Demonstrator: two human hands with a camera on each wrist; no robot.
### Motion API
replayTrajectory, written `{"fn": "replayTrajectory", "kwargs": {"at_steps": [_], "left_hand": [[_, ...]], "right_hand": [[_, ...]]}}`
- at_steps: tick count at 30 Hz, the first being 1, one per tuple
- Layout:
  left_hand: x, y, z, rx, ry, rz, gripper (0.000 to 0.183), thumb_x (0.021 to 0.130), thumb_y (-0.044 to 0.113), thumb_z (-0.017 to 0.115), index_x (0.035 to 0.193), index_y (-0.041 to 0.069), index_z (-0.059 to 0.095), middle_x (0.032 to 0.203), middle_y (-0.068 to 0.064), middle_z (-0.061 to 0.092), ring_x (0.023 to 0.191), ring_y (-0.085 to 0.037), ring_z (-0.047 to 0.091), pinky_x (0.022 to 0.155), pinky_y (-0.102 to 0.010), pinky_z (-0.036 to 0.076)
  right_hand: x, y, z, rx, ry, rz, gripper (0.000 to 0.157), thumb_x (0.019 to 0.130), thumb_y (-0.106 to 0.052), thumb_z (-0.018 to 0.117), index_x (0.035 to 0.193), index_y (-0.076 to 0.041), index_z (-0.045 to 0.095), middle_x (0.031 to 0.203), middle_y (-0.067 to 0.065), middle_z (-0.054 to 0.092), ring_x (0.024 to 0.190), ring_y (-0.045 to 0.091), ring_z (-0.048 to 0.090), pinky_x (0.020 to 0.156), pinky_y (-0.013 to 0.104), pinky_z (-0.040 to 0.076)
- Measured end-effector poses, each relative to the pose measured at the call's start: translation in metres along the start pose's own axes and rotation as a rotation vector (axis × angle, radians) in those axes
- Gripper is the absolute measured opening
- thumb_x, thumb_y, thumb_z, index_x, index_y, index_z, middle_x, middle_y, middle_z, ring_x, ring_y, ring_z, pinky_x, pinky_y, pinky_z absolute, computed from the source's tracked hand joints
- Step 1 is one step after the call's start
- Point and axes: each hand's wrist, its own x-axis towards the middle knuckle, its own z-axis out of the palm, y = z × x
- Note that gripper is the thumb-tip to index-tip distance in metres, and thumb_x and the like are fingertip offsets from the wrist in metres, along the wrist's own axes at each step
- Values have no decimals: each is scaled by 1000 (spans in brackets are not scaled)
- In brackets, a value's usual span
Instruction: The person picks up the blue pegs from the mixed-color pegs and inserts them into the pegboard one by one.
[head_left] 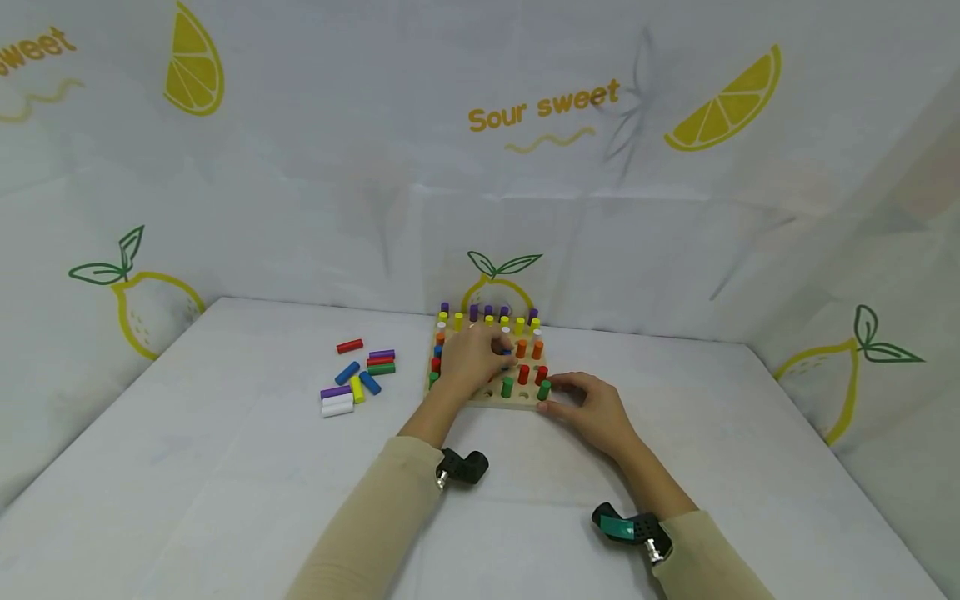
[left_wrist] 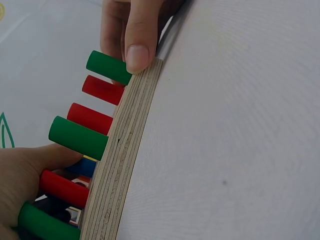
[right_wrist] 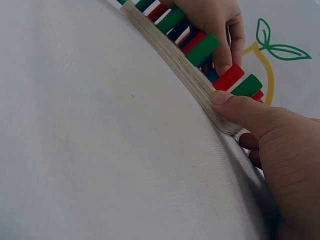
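Observation:
A wooden pegboard (head_left: 501, 402) stands at the back middle of the table, with rows of purple, yellow, white, orange, blue, red and green pegs in it. My left hand (head_left: 472, 358) reaches over it, thumb and fingers pinching a blue peg (head_left: 507, 353) low among the rows. In the left wrist view that blue peg (left_wrist: 82, 166) shows just under the thumb, partly hidden. My right hand (right_wrist: 295, 155) grips the board's near right corner, its thumb against the front edge beside a green peg (right_wrist: 247, 86). The left hand hides much of the board's middle.
Loose pegs lie left of the board: a red peg (head_left: 349, 346) at the back, blue pegs (head_left: 347, 372), a yellow peg (head_left: 357, 389), white pegs (head_left: 337, 404), and purple and green ones. A lemon-printed cloth (head_left: 337, 208) hangs behind the table.

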Motion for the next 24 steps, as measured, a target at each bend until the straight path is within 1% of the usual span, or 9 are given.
{"fn": "replayTrajectory", "kwargs": {"at_steps": [3, 7, 13, 17, 20, 24], "left_hand": [[-1, -2, -1, -9, -16, 4, 18, 85, 36, 82, 95, 23, 78, 89, 8, 77, 84, -10, 68, 72, -29, 50], [-1, -3, -5, -29, -56, 5, 17, 86, 35, 81, 95, 21, 76, 93, 8, 77, 90, -11, 69, 78, -33, 52], [-3, -3, -15, -72, -118, 13, 14, 88, 29, 80, 96, 18, 75, 98, 3, 77, 92, -14, 68, 84, -35, 55], [-4, -3, -19, -82, -150, 17, 14, 90, 23, 78, 102, 15, 75, 104, 0, 77, 99, -16, 69, 92, -37, 56], [-4, -2, -23, -76, -158, 20, 16, 91, 21, 77, 106, 14, 76, 106, -1, 77, 103, -17, 69, 93, -38, 56], [-3, 1, -28, -54, -137, 40, 18, 92, 23, 75, 109, 15, 78, 105, 0, 77, 100, -16, 69, 88, -35, 57]], "right_hand": [[0, 0, 0, 2, -5, 3, 50, 84, -32, 83, 126, -9, 69, 127, 11, 70, 126, 32, 61, 111, 53, 46], [0, -1, 0, 9, -13, 1, 50, 84, -32, 83, 126, -9, 69, 127, 11, 71, 126, 32, 60, 111, 53, 45], [1, -1, -1, 14, -30, 5, 48, 85, -34, 82, 124, -10, 70, 127, 10, 71, 127, 32, 60, 112, 54, 44], [2, 0, -1, 12, -37, 13, 48, 85, -34, 82, 124, -10, 70, 127, 10, 71, 128, 32, 59, 113, 54, 43], [2, 0, -1, 4, -34, 12, 49, 85, -35, 82, 125, -10, 69, 128, 11, 70, 128, 32, 59, 113, 54, 44], [1, 2, -3, 7, -12, 1, 50, 84, -37, 82, 125, -10, 70, 127, 11, 71, 127, 32, 60, 111, 54, 45]]}}
